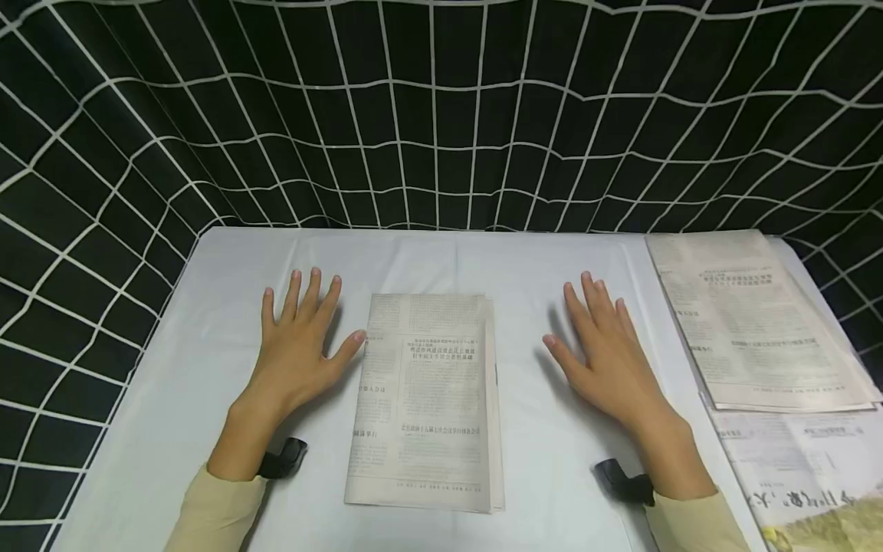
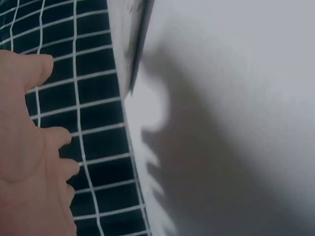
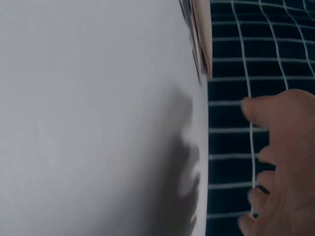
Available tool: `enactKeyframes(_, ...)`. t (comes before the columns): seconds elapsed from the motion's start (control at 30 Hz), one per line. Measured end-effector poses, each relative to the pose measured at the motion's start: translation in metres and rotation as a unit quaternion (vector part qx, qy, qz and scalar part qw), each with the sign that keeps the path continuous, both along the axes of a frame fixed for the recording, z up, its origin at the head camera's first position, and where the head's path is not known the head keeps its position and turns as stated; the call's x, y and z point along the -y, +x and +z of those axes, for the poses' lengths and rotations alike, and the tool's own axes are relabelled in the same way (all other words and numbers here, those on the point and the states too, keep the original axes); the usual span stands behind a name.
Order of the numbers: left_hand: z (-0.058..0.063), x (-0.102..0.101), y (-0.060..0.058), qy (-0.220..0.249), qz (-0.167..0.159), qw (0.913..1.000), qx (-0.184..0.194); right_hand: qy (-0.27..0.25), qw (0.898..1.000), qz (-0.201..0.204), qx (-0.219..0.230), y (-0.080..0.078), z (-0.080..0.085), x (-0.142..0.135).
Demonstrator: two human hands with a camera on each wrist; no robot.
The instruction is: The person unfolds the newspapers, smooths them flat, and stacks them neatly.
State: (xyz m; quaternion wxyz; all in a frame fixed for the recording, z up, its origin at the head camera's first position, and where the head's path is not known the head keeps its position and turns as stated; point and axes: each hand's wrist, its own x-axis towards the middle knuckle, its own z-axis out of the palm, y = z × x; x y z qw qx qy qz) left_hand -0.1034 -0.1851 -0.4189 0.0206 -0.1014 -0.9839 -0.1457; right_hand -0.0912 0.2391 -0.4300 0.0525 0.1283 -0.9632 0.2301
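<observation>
A folded newspaper (image 1: 441, 406) lies flat in the middle of the white table, its fold lines parallel to the sides. Left of it, my left hand (image 1: 293, 360) is held palm down with fingers spread, the thumb tip right at the paper's left edge in the head view. My right hand (image 1: 610, 368) hovers to the paper's right, fingers straight, with a gap between it and the paper. Both hands hold nothing and cast shadows on the tabletop. In the left wrist view the newspaper (image 2: 129, 39) shows edge-on beyond the left hand (image 2: 29, 147); the right wrist view shows the right hand (image 3: 285, 162) likewise raised.
At the table's right side lies a stack of folded newspapers (image 1: 766, 330). Below it is another printed sheet (image 1: 800, 460) with large characters and a yellowish picture. The white tablecloth (image 1: 552, 475) ends at a dark wall hung with white netting (image 1: 441, 115).
</observation>
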Motion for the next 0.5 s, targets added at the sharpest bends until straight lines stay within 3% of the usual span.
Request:
enactKeyframes(0.2,-0.003,-0.014,0.007,0.008,-0.013,0.9998,0.014,-0.034,0.997,0.026,0.059,0.001,-0.003,0.035)
enactKeyframes(0.37,-0.007,-0.047,0.021,0.028,-0.067,0.9962,0.048,-0.053,0.994,0.028,0.096,0.012,-0.01,0.056)
enactKeyframes(0.5,0.003,-0.071,0.028,0.054,-0.092,0.99,0.092,-0.078,0.992,0.017,0.099,0.012,-0.012,0.073)
